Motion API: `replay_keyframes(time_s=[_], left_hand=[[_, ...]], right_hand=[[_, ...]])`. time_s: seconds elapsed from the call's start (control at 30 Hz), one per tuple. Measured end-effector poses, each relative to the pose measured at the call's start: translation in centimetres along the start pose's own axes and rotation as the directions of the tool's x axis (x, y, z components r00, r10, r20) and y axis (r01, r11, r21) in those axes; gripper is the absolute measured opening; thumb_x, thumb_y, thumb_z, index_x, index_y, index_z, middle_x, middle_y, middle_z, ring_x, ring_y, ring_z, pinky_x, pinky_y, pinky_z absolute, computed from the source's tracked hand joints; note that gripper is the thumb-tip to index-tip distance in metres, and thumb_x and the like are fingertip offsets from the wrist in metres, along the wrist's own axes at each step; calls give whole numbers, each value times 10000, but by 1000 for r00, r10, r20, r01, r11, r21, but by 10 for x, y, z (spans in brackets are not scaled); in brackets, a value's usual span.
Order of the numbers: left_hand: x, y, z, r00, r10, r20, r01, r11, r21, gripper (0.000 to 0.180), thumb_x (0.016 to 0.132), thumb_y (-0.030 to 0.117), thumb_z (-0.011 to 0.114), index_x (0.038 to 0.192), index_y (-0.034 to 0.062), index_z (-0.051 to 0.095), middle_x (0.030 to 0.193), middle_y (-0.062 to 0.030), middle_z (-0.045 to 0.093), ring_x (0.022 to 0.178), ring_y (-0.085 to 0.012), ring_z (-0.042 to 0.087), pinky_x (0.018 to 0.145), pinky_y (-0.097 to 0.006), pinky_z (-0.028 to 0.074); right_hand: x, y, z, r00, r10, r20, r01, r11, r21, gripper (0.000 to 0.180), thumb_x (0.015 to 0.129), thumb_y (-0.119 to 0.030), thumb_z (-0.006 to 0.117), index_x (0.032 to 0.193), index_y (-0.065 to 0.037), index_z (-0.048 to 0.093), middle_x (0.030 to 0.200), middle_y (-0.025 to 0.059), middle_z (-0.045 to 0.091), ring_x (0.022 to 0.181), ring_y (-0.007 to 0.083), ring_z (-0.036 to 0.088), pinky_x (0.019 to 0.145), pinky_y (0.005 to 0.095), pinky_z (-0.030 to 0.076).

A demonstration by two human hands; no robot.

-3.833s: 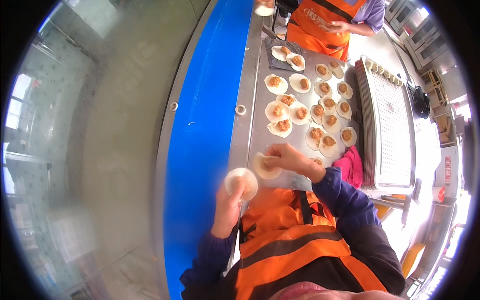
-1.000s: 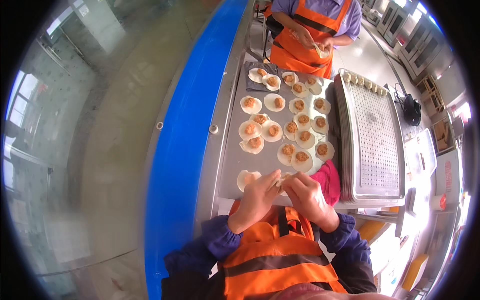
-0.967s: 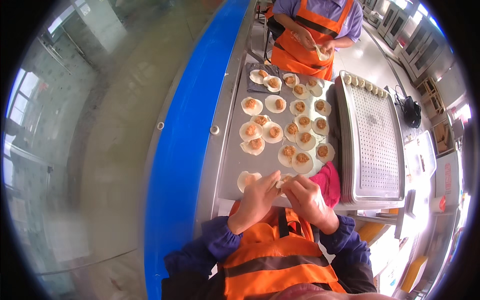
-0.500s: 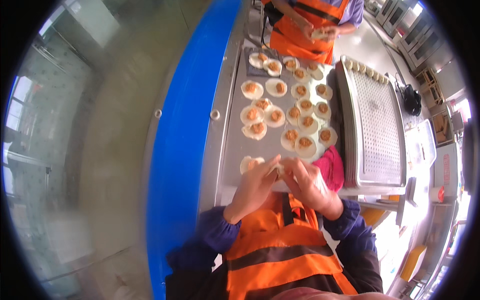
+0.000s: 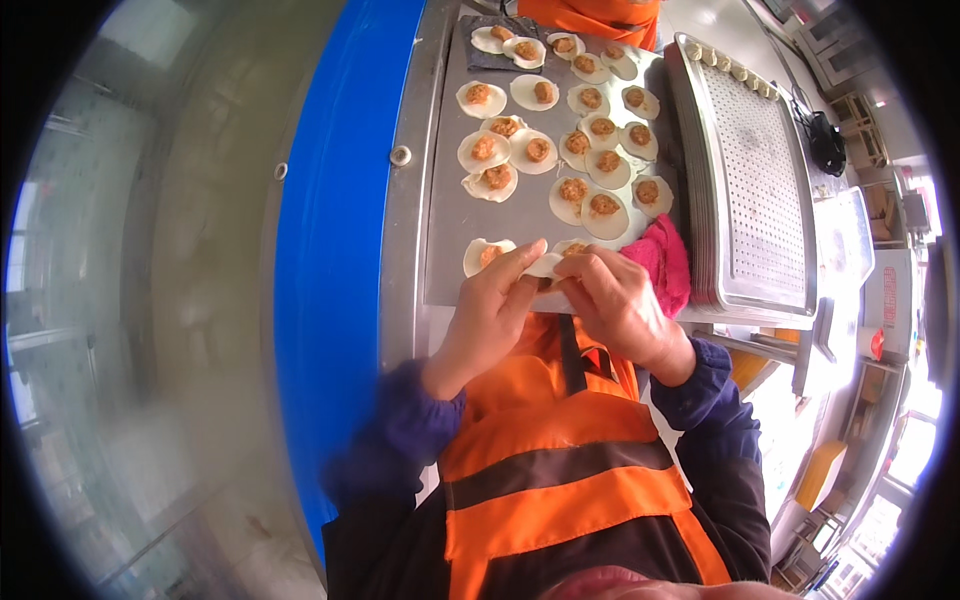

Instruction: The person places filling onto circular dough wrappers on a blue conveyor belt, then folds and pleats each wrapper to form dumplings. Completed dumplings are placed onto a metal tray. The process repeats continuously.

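My left hand [image 5: 490, 312] and my right hand [image 5: 622, 308] meet over the near edge of the metal table, both closed on one dumpling [image 5: 543, 266]. Its pale folded dough shows between my fingertips; any filling inside is hidden. Just beyond my left hand lies a dough wrapper with orange-brown filling [image 5: 485, 257]. Another filled wrapper [image 5: 572, 248] is partly covered by my right hand. Farther up the table, several round wrappers [image 5: 605, 213] lie flat, some overlapping, each with a lump of filling on it.
A crumpled pink cloth [image 5: 660, 262] lies right of my right hand. Beside it stands a stack of perforated metal trays [image 5: 755, 200], with a row of finished dumplings [image 5: 725, 65] at the far end. A blue strip [image 5: 340, 250] borders the table's left. An orange-aproned person [image 5: 595, 18] stands opposite.
The view has shifted, so the table sits higher and the other person's hands have left the picture. More of the dumpling's dough shows between my hands, which have moved slightly apart.
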State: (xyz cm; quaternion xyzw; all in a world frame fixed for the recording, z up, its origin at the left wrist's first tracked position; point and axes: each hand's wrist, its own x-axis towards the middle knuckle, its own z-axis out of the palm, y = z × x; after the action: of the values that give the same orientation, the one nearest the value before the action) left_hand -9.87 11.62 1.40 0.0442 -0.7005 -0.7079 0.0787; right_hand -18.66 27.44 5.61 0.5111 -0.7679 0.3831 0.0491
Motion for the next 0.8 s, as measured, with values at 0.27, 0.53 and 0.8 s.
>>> replay_keyframes(time_s=[0.27, 0.53, 0.8], left_hand=[[11, -18, -5, 995, 61, 81, -50, 990, -132, 468, 1061, 341, 311, 1391, 35, 440, 1326, -138, 538, 1196, -236, 524, 934, -345, 475], [24, -16, 37, 913, -356, 198, 388, 612, -689, 527, 994, 585, 326, 1003, 106, 545, 809, 10, 566, 667, -85, 523, 549, -210, 408], [29, -7, 37, 880, -415, 232, 474, 724, -501, 508, 999, 578, 332, 950, 115, 537, 698, 42, 478, 544, -31, 401, 464, -178, 287]], right_hand=[[-4, -1, -7, 972, 234, -23, -225, 953, 201, 149, 789, 61, 651, 920, 3, 612, 834, 119, 601, 719, 277, 635, 607, 329, 510], [-11, 6, -2, 976, 156, -152, -137, 982, 128, 156, 767, 38, 674, 908, -21, 641, 803, 88, 586, 703, 258, 623, 600, 331, 517], [-23, 23, -8, 995, 58, -78, -47, 989, 141, 204, 758, 36, 673, 946, -19, 617, 812, 101, 571, 667, 276, 593, 591, 347, 506]])
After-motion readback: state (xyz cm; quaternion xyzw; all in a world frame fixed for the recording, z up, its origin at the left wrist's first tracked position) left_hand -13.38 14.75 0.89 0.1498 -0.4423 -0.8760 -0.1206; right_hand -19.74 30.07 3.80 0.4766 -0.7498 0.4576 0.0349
